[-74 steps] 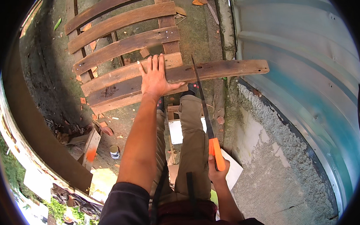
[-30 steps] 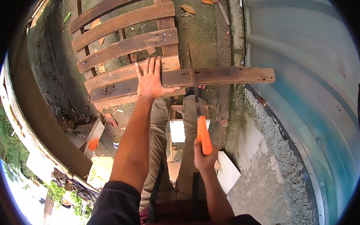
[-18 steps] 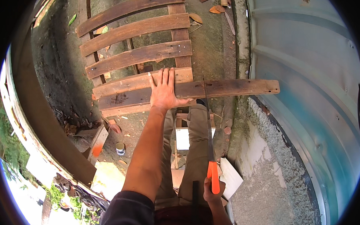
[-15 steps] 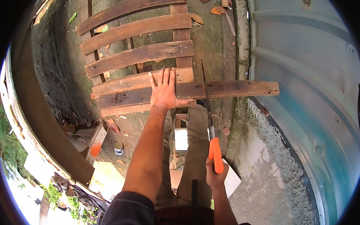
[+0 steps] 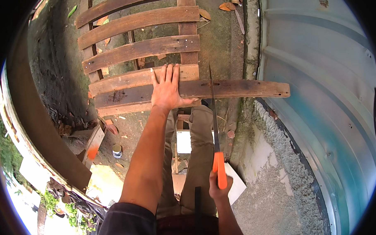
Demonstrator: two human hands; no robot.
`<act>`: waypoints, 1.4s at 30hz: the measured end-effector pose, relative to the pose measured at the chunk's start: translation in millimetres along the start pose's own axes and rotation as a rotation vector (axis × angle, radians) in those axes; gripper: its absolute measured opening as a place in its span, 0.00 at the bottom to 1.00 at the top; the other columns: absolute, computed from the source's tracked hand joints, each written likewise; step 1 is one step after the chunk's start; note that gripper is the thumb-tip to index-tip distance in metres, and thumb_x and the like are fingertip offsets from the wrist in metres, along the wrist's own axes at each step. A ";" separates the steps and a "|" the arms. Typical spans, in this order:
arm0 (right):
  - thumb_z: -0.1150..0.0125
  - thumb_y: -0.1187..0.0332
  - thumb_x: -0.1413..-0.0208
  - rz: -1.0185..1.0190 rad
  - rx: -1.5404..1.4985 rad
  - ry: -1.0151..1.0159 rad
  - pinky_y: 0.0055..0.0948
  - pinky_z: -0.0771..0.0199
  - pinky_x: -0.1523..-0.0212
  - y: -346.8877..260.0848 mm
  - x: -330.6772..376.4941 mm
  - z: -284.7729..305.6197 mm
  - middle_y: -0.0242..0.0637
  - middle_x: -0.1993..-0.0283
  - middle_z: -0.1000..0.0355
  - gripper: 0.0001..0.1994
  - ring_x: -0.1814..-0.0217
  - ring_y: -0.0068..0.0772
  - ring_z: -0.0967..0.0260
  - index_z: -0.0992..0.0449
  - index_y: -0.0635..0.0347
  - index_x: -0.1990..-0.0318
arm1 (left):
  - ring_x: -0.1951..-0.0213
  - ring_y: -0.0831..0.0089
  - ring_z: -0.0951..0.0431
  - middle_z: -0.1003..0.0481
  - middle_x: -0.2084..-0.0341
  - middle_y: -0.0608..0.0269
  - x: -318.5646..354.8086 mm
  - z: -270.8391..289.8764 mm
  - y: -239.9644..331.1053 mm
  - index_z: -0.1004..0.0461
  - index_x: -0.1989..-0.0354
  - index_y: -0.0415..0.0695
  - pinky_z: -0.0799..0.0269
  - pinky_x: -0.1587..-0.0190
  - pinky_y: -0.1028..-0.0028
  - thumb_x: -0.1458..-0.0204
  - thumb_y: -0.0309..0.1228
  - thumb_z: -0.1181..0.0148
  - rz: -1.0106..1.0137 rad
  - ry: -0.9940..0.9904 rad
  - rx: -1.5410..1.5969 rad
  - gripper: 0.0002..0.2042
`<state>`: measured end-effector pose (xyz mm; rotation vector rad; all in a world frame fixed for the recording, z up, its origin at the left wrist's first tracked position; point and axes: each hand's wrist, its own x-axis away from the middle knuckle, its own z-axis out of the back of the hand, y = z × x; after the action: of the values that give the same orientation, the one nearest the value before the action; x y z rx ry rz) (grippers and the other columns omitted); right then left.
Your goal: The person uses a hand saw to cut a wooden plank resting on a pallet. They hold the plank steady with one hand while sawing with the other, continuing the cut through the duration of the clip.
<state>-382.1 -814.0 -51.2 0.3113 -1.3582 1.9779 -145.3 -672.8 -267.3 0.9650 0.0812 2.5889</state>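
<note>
Plank, one, overhanging right edge of pallet; saw, one, crossing it. Left hand spread flat atop; right hand wrapped round saw handle.

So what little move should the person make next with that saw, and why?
I'd guess a forward push of the orange-handled saw by the right hand: the blade crosses the dark board, with most of its length on the person's side, so there seems room for a stroke. The left hand lies spread on the board, apparently steadying it.
</note>
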 end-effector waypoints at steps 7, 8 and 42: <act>0.34 0.70 0.45 -0.145 -0.003 0.021 0.34 0.27 0.65 27.9 -134.6 -59.7 0.46 0.71 0.23 0.07 0.71 0.40 0.25 0.21 0.65 0.64 | 0.22 0.55 0.55 0.49 0.25 0.55 -1.9 -0.7 2.7 0.58 0.21 0.44 0.67 0.23 0.37 0.68 0.78 0.35 0.026 0.000 -0.044 0.71; 0.34 0.71 0.46 -0.188 -0.028 -0.030 0.37 0.25 0.62 36.6 -97.1 -47.1 0.48 0.69 0.23 0.06 0.67 0.46 0.24 0.21 0.66 0.64 | 0.22 0.55 0.55 0.48 0.25 0.55 3.1 0.0 3.0 0.58 0.21 0.44 0.67 0.23 0.37 0.69 0.77 0.34 0.040 -0.002 -0.041 0.70; 0.37 0.67 0.38 0.005 0.107 -0.023 0.30 0.37 0.76 32.6 32.9 12.6 0.35 0.79 0.34 0.10 0.80 0.26 0.35 0.25 0.65 0.67 | 0.22 0.54 0.55 0.48 0.25 0.53 0.9 -2.6 -1.7 0.57 0.21 0.44 0.67 0.23 0.36 0.69 0.79 0.36 0.028 0.036 -0.008 0.71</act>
<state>-430.0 -818.1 -51.1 0.3817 -1.2708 2.0608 -147.1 -670.7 -269.0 0.9229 0.0670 2.6304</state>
